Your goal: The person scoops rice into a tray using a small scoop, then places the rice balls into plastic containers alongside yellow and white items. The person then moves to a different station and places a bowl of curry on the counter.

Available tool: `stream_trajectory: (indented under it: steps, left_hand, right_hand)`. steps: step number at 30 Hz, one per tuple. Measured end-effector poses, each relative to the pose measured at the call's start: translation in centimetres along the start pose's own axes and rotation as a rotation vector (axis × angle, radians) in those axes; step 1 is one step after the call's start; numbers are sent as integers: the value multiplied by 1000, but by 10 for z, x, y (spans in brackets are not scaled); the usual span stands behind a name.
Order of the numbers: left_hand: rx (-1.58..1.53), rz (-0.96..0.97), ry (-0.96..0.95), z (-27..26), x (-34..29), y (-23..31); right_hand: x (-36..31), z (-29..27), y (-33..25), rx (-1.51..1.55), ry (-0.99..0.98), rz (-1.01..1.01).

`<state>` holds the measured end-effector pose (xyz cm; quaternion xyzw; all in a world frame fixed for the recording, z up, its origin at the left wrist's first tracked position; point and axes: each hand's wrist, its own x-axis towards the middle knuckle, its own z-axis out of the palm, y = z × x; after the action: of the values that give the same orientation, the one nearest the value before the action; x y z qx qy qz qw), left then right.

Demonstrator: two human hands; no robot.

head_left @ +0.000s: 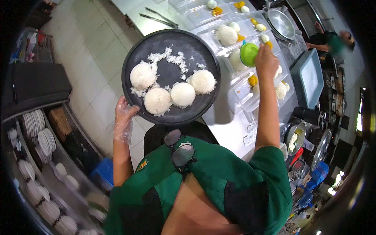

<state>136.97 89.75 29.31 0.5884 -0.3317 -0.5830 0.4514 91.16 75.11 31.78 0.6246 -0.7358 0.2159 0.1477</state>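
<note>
My left hand [125,113], in a clear plastic glove, grips the lower left rim of a round black tray [164,43]. Several domes of white rice [157,101] sit on the tray, with loose grains scattered behind them. My right hand [267,62] is closed on a green scoop [248,54], held over the clear plastic containers on the table. Right under the scoop is a rice mound [237,59], partly hidden by it. Other containers hold a rice mound [226,35], boiled eggs [260,27] and orange-yellow food pieces [253,80].
Black tongs [158,18] lie on the table beyond the tray. Metal pans [280,23] and a blue-grey tub [307,78] stand to the right. A shelf of white plates [47,141] is at left. Another person [333,45] stands at the far right.
</note>
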Motion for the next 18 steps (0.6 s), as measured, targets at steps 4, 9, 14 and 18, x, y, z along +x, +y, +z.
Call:
stream_trajectory:
  steps: [4, 9, 14, 18]
  left_hand:
    - [33, -6, -26, -6, 5, -6]
    - [-6, -35, -34, -7, 8, -7]
    - [-10, -12, -53, -5, 7, -1]
    - [-22, 14, -85, -4, 7, 5]
  right_hand:
    - [-45, -24, -62, 308, -81, -156]
    - [-111, 4, -119, 251, -87, -415]
    - [-122, 18, -134, 146, -115, -436]
    - [-73, 34, -122, 263, -392, -169]
